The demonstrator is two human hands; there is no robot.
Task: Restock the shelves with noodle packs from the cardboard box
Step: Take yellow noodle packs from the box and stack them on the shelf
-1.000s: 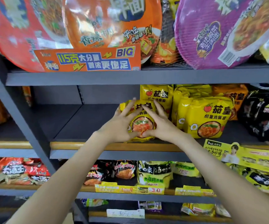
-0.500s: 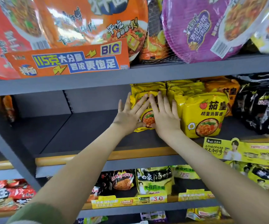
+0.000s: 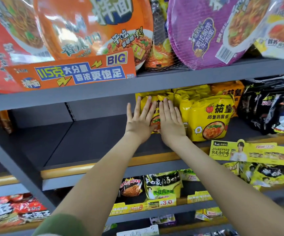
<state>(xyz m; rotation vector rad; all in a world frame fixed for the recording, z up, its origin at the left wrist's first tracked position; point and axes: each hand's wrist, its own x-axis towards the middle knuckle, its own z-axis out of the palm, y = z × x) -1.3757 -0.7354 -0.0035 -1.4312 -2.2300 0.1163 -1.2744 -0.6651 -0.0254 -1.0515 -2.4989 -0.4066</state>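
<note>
Leaving wide bare room on the grey middle shelf to the left of the stock, from the slanted upright post across to the hands; closed above by the grey lip of the upper shelf and in front by an orange-yellow edge strip. Keeping the yellow noodle pack upright at the left end of the yellow row, just beside a yellow multipack, its top close under the upper shelf; hemmed farther right by black packs. Reading 茄皇 and 茄皇鸡蛋面 on the multipack, beside a tomato, a fried egg and a bowl of noodles; "BIG" and "115克" on the orange sign above; ".3.0" on a yellow price tag below. Pressing flat on the front of the noodle pack with the left hand, fingers straight and fanned apart, and the right hand, fingers straight and closer together, inner edges of the two nearly touching. Reaching up and forward with both forearms bare, a green sleeve at the left elbow
</note>
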